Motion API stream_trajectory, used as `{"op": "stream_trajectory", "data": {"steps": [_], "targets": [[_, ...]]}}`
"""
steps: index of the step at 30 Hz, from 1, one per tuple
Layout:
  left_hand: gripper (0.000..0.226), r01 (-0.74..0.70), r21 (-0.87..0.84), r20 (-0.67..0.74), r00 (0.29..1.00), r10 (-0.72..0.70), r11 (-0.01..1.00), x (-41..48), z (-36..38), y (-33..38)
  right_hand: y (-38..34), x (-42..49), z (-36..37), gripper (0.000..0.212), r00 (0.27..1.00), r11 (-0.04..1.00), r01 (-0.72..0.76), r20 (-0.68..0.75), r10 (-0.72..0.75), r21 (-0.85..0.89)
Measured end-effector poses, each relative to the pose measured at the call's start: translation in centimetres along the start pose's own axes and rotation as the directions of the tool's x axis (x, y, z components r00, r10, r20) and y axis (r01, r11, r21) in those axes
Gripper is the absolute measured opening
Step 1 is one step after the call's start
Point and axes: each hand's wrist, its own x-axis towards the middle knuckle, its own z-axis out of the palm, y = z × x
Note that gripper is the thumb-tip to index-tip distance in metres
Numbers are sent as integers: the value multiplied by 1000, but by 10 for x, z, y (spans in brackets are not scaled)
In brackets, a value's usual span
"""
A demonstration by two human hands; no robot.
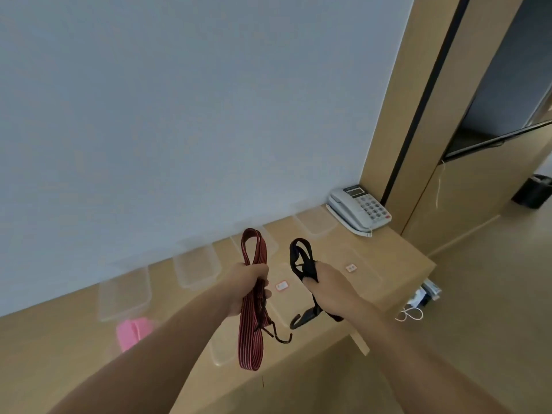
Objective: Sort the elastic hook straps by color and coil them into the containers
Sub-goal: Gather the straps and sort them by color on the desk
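Note:
My left hand [248, 286] grips a folded red strap with black stripes [250, 339]; one loop stands above the fist, a longer loop and a black hook hang below. My right hand [327, 286] holds a folded black strap [301, 258], whose loop rises above the fingers while its black hook [307, 315] dangles under the palm. Both hands are raised over a tan counter [397, 258]. Several clear plastic containers sit along the wall, among them one container [197, 268] behind my left hand and another container [124, 297] further left. A pink strap [133, 331] lies at the left.
A grey desk phone [360, 210] stands at the counter's far right end. Clear lids with small labels [282, 285] lie flat on the counter. A white cable [410, 314] and a box lie on the floor beyond the counter edge. A dark bin [534, 191] stands far right.

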Motion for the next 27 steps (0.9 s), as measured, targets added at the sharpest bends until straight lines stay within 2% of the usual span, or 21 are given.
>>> {"op": "stream_trajectory", "data": {"steps": [6, 10, 15, 16, 19, 21, 23, 25, 27], "targets": [[21, 37, -57, -55, 998, -40, 998, 45, -14, 2, -3, 65, 39, 21, 990, 985, -142, -36, 139, -97], [15, 65, -71, -54, 996, -69, 995, 70, -19, 3, 9, 92, 73, 24, 968, 956, -238, 38, 248, -172], [11, 99, -70, -28, 994, -101, 993, 93, -23, 7, 26, 114, 101, 57, 944, 944, -314, 68, 322, -105], [11, 105, -63, -17, 994, -106, 992, 97, -22, 9, 28, 116, 104, 58, 939, 940, -325, 80, 334, -103], [9, 118, -56, 32, 993, -116, 992, 105, -15, 17, 30, 121, 103, 39, 936, 945, -322, 129, 327, -59], [8, 109, -64, 75, 992, -104, 992, 108, -8, 29, 30, 124, 88, 52, 952, 960, -279, 127, 278, -11], [7, 77, -84, 92, 993, -69, 993, 111, 0, 45, 26, 127, 63, 63, 974, 971, -225, 45, 222, 80], [5, 41, -108, 88, 996, -31, 993, 116, 8, 60, 22, 129, 36, 62, 976, 943, -200, -31, 216, 267], [4, 32, -172, 93, 996, -16, 985, 120, 19, 71, 15, 125, 16, 52, 988, 883, -147, 16, 157, 445]]}}
